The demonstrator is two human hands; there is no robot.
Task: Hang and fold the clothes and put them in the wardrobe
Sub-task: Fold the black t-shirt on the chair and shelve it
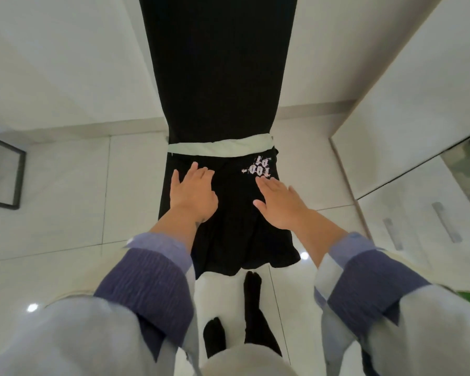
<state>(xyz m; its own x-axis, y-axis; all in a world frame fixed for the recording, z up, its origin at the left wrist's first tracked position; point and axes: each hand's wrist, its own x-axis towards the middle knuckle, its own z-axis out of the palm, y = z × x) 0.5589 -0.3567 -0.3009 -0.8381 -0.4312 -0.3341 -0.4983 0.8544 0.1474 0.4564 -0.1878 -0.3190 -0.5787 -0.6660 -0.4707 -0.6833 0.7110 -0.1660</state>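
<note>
A black garment (234, 234) with a white print (258, 169) near its upper right lies spread over the near end of a long black surface (217, 63) that runs away from me. A pale band of cloth (217, 149) crosses just beyond the garment. My left hand (192, 194) lies flat on the garment's left side, fingers apart. My right hand (278, 202) lies flat on its right side, just below the print. Neither hand grips anything. The garment's near hem hangs down over the end towards my feet.
White glossy floor tiles (65, 199) spread on both sides. A white wardrobe (418, 118) with handled drawers (445, 221) stands to the right. A dark-framed mirror (3, 175) leans at the left. My feet in black socks (251, 283) are just below the hem.
</note>
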